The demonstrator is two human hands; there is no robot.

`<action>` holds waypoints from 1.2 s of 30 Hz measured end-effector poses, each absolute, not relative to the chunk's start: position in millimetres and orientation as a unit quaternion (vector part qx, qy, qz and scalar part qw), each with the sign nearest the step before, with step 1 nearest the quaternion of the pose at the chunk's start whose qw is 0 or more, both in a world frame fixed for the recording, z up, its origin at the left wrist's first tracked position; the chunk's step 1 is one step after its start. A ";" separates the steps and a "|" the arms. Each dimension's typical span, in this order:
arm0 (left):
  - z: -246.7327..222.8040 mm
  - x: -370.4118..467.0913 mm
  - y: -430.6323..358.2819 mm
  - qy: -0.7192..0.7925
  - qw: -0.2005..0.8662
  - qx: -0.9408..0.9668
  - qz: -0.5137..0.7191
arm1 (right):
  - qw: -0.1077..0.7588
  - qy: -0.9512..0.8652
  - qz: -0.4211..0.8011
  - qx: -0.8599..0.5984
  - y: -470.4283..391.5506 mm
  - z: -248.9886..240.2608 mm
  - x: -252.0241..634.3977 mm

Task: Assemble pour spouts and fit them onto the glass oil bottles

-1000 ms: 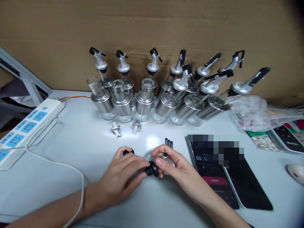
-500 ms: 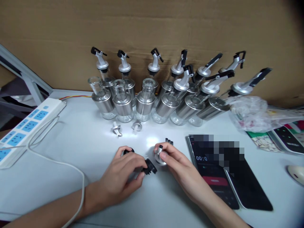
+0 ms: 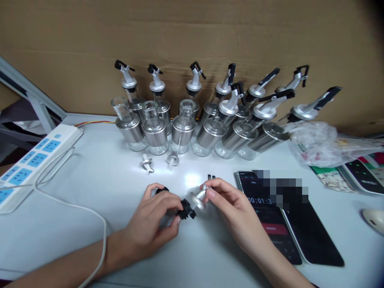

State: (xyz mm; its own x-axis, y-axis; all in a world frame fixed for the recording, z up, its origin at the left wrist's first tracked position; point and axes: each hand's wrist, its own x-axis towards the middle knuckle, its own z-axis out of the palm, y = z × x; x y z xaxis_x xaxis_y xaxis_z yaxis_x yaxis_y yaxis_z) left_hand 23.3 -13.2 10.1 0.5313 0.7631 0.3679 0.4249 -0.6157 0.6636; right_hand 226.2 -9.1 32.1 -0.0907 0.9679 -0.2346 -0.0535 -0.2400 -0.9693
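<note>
My left hand [image 3: 157, 216] is closed, with a black ribbed stopper [image 3: 186, 210] pinched between thumb and fingers. More black parts [image 3: 162, 190] lie partly hidden behind its knuckles. Between thumb and fingertips, my right hand [image 3: 231, 204] grips a silver pourer spout [image 3: 199, 200] by its narrow end. The spout's round flange is tilted towards the stopper, close beside it; whether they touch I cannot tell. Behind my right fingers, small black pieces [image 3: 211, 177] stick out. Farther back on the table lie two loose silver pourer spouts, a left one [image 3: 147, 164] and a right one [image 3: 173, 159].
Several glass bottles with steel bands stand at the back; three front ones, including this bottle [image 3: 155, 130], lack pourers. A power strip [image 3: 36, 160] and white cable [image 3: 90, 214] are left. Two phones, one showing a timer [image 3: 264, 216], a plastic bag [image 3: 315, 144] and a mouse [image 3: 373, 220] are right.
My right hand has turned the pourer spout so that its flange side points left at the stopper. The left hand has barely shifted.
</note>
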 end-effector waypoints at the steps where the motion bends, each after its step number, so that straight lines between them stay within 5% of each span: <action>1: 10.1 23.2 -13.5 0.356 0.256 0.836 0.331 | 0.427 -0.444 0.595 -0.517 -8.8 32.3 226.1; 36: 3.7 20.7 -12.0 0.287 0.303 0.855 0.309 | 0.447 -0.395 0.638 -0.487 -7.7 34.0 227.5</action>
State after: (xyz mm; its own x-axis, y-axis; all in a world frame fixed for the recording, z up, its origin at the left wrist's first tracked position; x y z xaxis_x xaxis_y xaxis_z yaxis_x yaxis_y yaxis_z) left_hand 20.7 -12.0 3.7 0.6445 0.6774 0.3548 0.3022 -0.6518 0.6956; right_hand 227.5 -7.7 34.0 -0.1267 0.9551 -0.2680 -0.1867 -0.2883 -0.9392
